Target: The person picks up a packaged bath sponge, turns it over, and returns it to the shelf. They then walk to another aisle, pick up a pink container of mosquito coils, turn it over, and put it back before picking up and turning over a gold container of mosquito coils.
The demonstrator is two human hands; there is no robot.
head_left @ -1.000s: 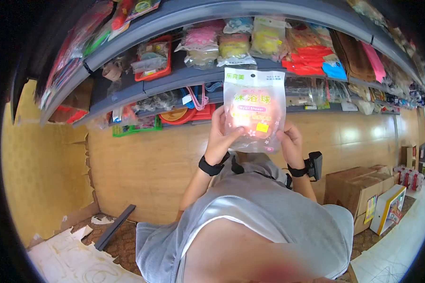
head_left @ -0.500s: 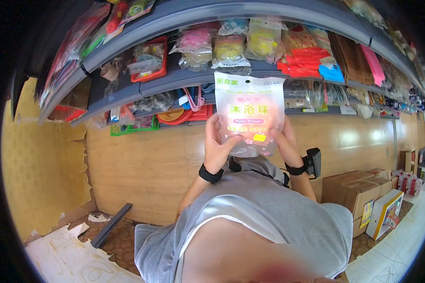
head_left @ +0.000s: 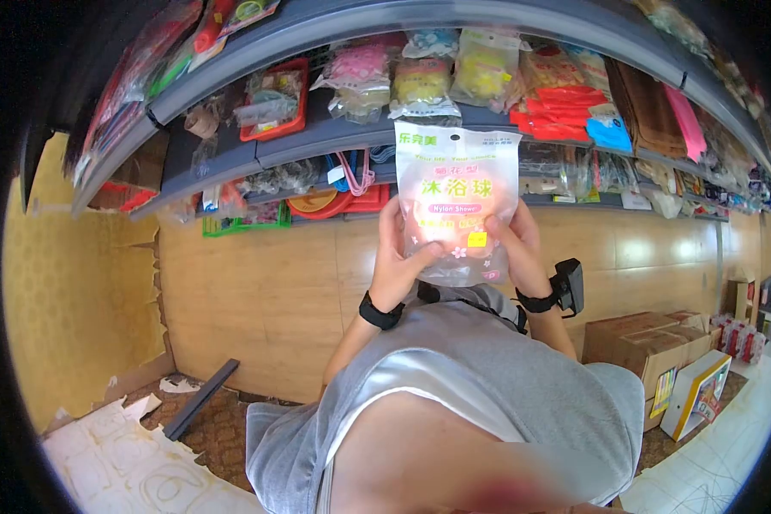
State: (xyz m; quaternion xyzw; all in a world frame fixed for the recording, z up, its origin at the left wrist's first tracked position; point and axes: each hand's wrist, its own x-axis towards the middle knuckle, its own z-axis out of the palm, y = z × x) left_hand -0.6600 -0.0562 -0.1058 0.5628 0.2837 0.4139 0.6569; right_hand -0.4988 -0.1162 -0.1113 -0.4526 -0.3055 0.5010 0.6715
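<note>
A packaged bath puff (head_left: 457, 193) is held up in front of my body, with its printed face towards me. The pack is white and clear plastic, with an orange-pink puff showing through and a yellow price sticker low on the front. My left hand (head_left: 400, 250) grips its left edge, thumb on the front. On the opposite edge my right hand (head_left: 521, 244) does the same. The fingers behind the pack are hidden. Just beyond it, similar bagged puffs (head_left: 420, 84) in pink and yellow lie on the shelf.
Grey shelves (head_left: 317, 141) curve across the top, carrying a red basket (head_left: 274, 101), red packs (head_left: 558, 111) and a green crate (head_left: 242, 221). A cardboard box (head_left: 638, 343) and a white-and-yellow box (head_left: 698, 394) stand at the right. A dark bar (head_left: 201, 399) lies at lower left.
The bath puff pack has tilted slightly and sits a little higher and further right in view. Both hands keep their hold. The shelf has shifted slightly to the right in view.
</note>
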